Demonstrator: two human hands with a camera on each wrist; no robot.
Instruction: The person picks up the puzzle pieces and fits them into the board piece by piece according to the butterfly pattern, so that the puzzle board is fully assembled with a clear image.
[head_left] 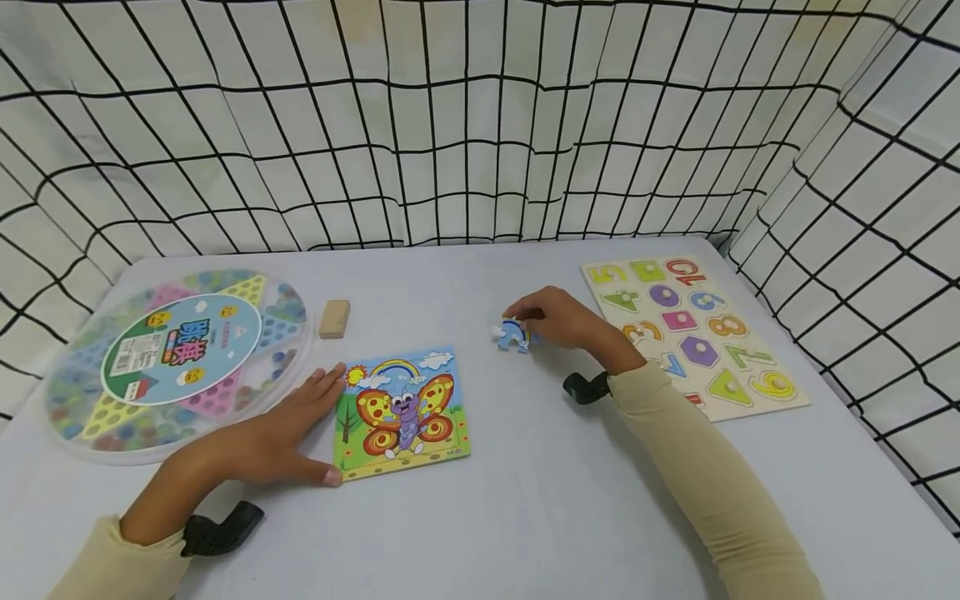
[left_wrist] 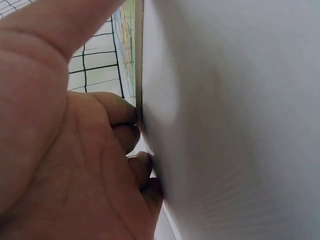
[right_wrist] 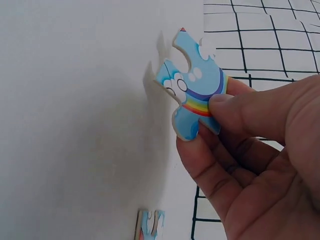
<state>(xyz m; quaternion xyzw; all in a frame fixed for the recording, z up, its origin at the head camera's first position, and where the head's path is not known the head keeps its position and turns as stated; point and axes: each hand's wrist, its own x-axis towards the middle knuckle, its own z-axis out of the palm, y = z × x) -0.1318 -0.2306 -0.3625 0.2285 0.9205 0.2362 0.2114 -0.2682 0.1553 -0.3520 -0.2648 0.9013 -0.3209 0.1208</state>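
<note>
A jigsaw piece (right_wrist: pixel 196 92), light blue with a rainbow band, is pinched between the thumb and fingers of my right hand (head_left: pixel 561 318). The same piece (head_left: pixel 513 335) shows in the head view, just left of those fingers. Another puzzle piece (right_wrist: pixel 151 225) appears partly at the bottom of the right wrist view. My left hand (head_left: pixel 273 437) lies with fingers extended along the left edge of a butterfly picture puzzle (head_left: pixel 407 417), fingertips and thumb touching it. In the left wrist view, the palm (left_wrist: pixel 75 165) hides most of the puzzle.
A round, clear game box (head_left: pixel 180 350) with coloured marbles lies at the left. Near it is a small wooden block (head_left: pixel 334 319). A number-and-shape board (head_left: pixel 697 350) sits at the right, close to the right forearm. Black-gridded white cloth (head_left: pixel 465 125) rises behind the white table (head_left: pixel 510 517).
</note>
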